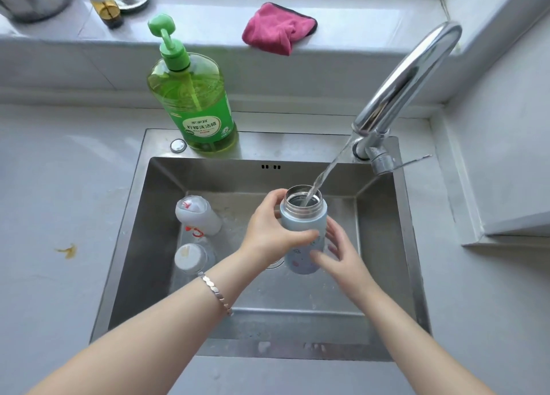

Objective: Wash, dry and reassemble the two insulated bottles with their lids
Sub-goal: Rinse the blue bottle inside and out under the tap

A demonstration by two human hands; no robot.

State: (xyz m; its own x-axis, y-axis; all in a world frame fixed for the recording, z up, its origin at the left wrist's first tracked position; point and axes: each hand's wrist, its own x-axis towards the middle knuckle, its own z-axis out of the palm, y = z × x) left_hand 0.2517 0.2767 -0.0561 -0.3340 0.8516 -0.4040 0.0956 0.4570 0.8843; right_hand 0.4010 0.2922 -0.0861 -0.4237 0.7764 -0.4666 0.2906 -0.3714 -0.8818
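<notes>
**Blue bottle held under the running tap**

At mid-frame over the sink [148, 216], the left hand [268, 228] grips the upright, lidless blue bottle [303, 219] just below its steel neck. The right hand [342, 252] wraps its lower part, thumb in front. Water from the faucet [410, 76] streams into its mouth. A white bottle [198, 216] and a round white lid [190, 258] lie at the sink's left.

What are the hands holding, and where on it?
A blue bottle: the left hand grips its upper body below the neck; the right hand cups its lower part.
</notes>
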